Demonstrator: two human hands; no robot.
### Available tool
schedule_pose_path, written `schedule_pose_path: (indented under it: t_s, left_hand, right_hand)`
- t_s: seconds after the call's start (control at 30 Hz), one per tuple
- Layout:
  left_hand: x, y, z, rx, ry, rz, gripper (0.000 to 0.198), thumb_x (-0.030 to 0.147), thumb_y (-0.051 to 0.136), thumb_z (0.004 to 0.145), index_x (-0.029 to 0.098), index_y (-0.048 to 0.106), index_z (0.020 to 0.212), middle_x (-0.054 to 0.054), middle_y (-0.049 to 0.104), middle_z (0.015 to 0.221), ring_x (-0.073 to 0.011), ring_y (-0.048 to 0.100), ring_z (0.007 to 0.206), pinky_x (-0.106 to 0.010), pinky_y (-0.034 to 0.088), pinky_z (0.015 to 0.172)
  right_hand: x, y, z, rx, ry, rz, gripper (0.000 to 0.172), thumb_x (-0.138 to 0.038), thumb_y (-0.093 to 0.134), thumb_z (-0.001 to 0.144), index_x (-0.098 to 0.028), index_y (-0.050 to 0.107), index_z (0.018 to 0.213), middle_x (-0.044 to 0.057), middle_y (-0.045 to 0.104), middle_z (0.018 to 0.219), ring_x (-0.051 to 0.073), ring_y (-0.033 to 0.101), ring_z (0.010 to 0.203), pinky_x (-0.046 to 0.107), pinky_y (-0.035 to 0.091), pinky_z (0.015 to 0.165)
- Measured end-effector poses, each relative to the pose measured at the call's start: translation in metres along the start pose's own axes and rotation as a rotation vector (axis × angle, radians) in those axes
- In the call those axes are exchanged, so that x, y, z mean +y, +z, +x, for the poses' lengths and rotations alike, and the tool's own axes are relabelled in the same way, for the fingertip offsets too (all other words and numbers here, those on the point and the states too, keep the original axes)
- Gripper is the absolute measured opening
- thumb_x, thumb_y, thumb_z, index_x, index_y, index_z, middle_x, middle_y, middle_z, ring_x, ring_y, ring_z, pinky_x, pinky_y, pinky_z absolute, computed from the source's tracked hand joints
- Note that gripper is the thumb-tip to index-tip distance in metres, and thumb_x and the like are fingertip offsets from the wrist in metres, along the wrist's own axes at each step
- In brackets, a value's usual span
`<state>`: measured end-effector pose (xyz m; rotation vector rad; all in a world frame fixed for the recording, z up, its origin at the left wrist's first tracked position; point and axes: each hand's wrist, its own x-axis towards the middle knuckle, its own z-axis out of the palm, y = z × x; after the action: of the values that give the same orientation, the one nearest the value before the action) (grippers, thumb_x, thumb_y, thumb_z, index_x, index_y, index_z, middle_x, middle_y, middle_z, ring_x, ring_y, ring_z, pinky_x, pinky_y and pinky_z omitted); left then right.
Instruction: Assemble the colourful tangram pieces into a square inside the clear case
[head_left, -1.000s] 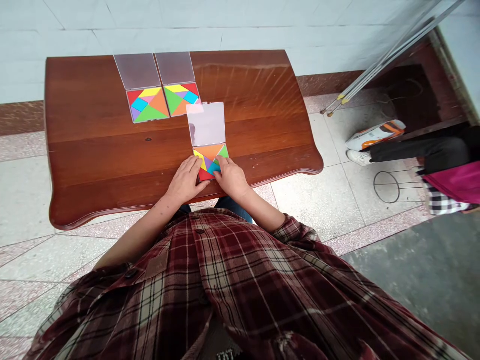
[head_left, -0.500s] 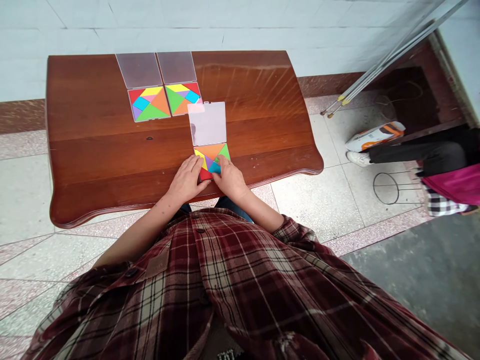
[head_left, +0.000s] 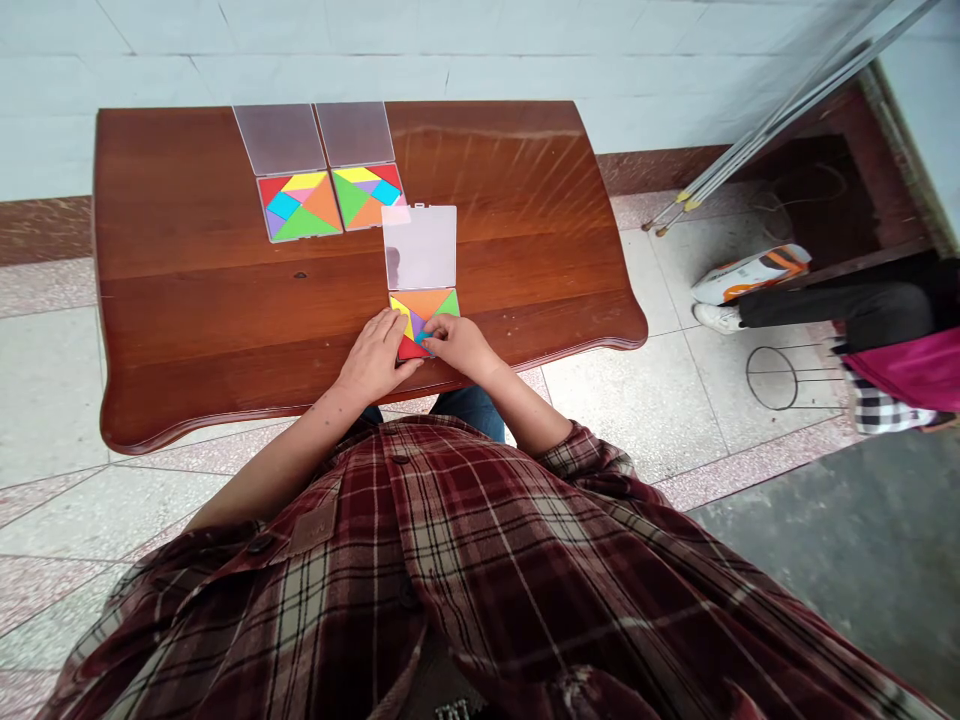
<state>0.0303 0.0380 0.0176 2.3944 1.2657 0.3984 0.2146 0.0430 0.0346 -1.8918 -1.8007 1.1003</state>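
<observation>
While bunched over a small blue triangle (head_left: 426, 344), right hand (head_left: 463, 346): thumb and fingertips drawn together in a pinch on that piece, firmness of grip not readable from this view. Blue triangle just ahead of and to the left of right hand's wrist, at the near end of a square tangram tray (head_left: 391, 298). Right hand nearer to it than left hand (head_left: 375, 356), which sits just left of the tray, fingers closed together and laid flat against the tray's left side, no pinch.

Tray close to the near edge of the tabletop (head_left: 187, 240), slightly right of centre. Long axis of the opened case running near edge to far edge: tray on the near side, frosted plastic lid (head_left: 418, 247) hinged on the far side, both in line and slightly skewed. Tray filled with flat orange, green, yellow, purple and red pieces, red at the near corner, partly behind the hands.

Farther out, toward the far edge and left of the lid: two more open tangram cases (head_left: 300, 205) (head_left: 367, 197), side by side and just touching, lids pointing at the far edge. Below the tabletop's near edge, plaid flannel shirt (head_left: 375, 560). Off the right edge, on the tile floor: dark trouser leg and white shoe (head_left: 716, 317) of another person.
</observation>
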Motion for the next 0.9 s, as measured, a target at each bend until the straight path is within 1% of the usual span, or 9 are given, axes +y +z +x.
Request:
schedule_pose_path:
  t_s: [0.03, 0.1, 0.17, 0.23, 0.33, 0.47, 0.63, 0.77, 0.9]
  left_hand:
    - [0.0, 0.0, 0.0, 0.002, 0.002, 0.0, 0.07, 0.037, 0.066, 0.088, 0.004, 0.042, 0.145, -0.025, 0.046, 0.152, -0.0368, 0.041, 0.145, -0.054, 0.033, 0.124]
    - [0.0, 0.0, 0.0, 0.004, 0.006, -0.002, 0.07, 0.037, 0.066, 0.088, 0.004, 0.042, 0.145, -0.024, 0.047, 0.152, -0.0369, 0.041, 0.145, -0.054, 0.033, 0.124]
    - [0.0, 0.0, 0.0, 0.006, 0.005, -0.004, 0.07, 0.038, 0.066, 0.088, 0.005, 0.042, 0.145, -0.024, 0.047, 0.152, -0.0369, 0.041, 0.146, -0.054, 0.033, 0.124]
    - [0.001, 0.0, 0.0, 0.007, 0.003, -0.004, 0.07, 0.038, 0.066, 0.088, 0.006, 0.042, 0.146, -0.024, 0.046, 0.153, -0.0366, 0.041, 0.146, -0.054, 0.033, 0.124]
    - [0.002, 0.0, 0.0, 0.007, -0.004, 0.0, 0.069, 0.038, 0.066, 0.089, 0.006, 0.043, 0.145, -0.024, 0.047, 0.152, -0.0364, 0.041, 0.146, -0.054, 0.032, 0.124]
    - [0.001, 0.0, 0.0, 0.003, 0.006, 0.011, 0.069, 0.037, 0.066, 0.089, 0.003, 0.043, 0.144, -0.025, 0.047, 0.152, -0.0362, 0.041, 0.146, -0.052, 0.032, 0.124]
    - [-0.001, 0.001, -0.001, 0.004, 0.014, 0.009, 0.068, 0.036, 0.065, 0.089, 0.004, 0.042, 0.145, -0.024, 0.046, 0.152, -0.0361, 0.041, 0.146, -0.053, 0.033, 0.124]
    - [0.0, 0.0, 0.0, 0.004, 0.007, 0.003, 0.068, 0.038, 0.065, 0.089, 0.008, 0.042, 0.146, -0.023, 0.046, 0.153, -0.037, 0.041, 0.146, -0.056, 0.033, 0.123]
    - [0.001, 0.0, 0.0, -0.002, 0.008, 0.01, 0.069, 0.039, 0.065, 0.089, 0.005, 0.042, 0.145, -0.025, 0.046, 0.152, -0.0372, 0.041, 0.146, -0.055, 0.032, 0.124]
  right_hand:
    - [0.0, 0.0, 0.0, -0.028, -0.012, -0.005, 0.019, -0.02, 0.058, 0.081, -0.013, 0.067, 0.097, 0.0, 0.067, 0.08, 0.014, 0.06, 0.072, 0.027, 0.047, 0.073]
    - [-0.002, -0.002, -0.002, -0.016, -0.024, -0.047, 0.017, -0.019, 0.057, 0.083, -0.014, 0.067, 0.096, 0.001, 0.069, 0.083, 0.014, 0.061, 0.074, 0.027, 0.046, 0.073]
    - [-0.005, -0.005, -0.006, 0.048, -0.03, -0.121, 0.022, -0.016, 0.056, 0.084, -0.014, 0.067, 0.103, 0.005, 0.071, 0.096, 0.016, 0.064, 0.086, 0.028, 0.048, 0.08]
    - [-0.01, -0.008, -0.011, 0.093, -0.037, -0.222, 0.029, -0.015, 0.056, 0.085, -0.013, 0.066, 0.113, 0.01, 0.071, 0.113, 0.02, 0.065, 0.101, 0.031, 0.049, 0.088]
    - [-0.018, -0.009, -0.019, 0.057, -0.04, -0.352, 0.038, -0.015, 0.054, 0.089, -0.011, 0.061, 0.126, 0.015, 0.067, 0.126, 0.025, 0.063, 0.114, 0.035, 0.049, 0.095]
    - [-0.03, -0.005, -0.028, 0.003, -0.008, -0.436, 0.045, -0.017, 0.051, 0.093, -0.007, 0.054, 0.137, 0.018, 0.066, 0.13, 0.028, 0.063, 0.118, 0.037, 0.049, 0.096]
    - [-0.033, 0.0, -0.03, 0.005, 0.026, -0.373, 0.049, -0.018, 0.052, 0.093, -0.004, 0.05, 0.14, 0.021, 0.064, 0.133, 0.03, 0.062, 0.123, 0.039, 0.049, 0.1]
    - [-0.022, 0.002, -0.02, 0.073, 0.009, -0.268, 0.047, -0.017, 0.056, 0.088, -0.008, 0.054, 0.133, 0.018, 0.066, 0.13, 0.028, 0.063, 0.12, 0.04, 0.05, 0.1]
    - [-0.013, -0.001, -0.007, 0.085, 0.054, -0.162, 0.046, -0.018, 0.062, 0.083, -0.009, 0.057, 0.128, 0.014, 0.07, 0.12, 0.026, 0.066, 0.113, 0.038, 0.051, 0.096]
